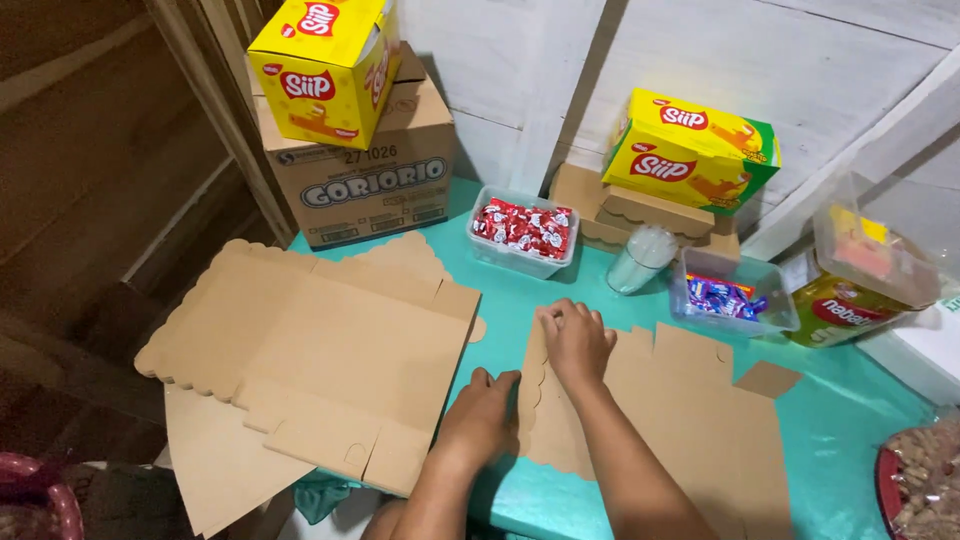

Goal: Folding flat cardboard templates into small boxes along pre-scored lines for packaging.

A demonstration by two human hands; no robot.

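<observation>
The flat cardboard box blank (680, 420) lies unfolded at lower centre of the frame. The right hand (577, 342) presses its scalloped flap; the left hand (480, 410) rests flat at its edge. More flat blanks (330, 350) wait at left.

Matt brown cardboard box blank (690, 420), flat and unprinted, with scalloped edges, lies on a worktop (850, 420) covered in smooth turquoise sheeting with a faint sheen. A second matt cardboard blank (320, 350) lies beside it. Clear plastic tubs (520, 235) hold glossy foil-wrapped sweets. Yellow printed cartons (690, 150) look slick and coated. The corrugated shipping box (365, 180) is dull brown. The wall (800, 70) is white-painted wood planks.
</observation>
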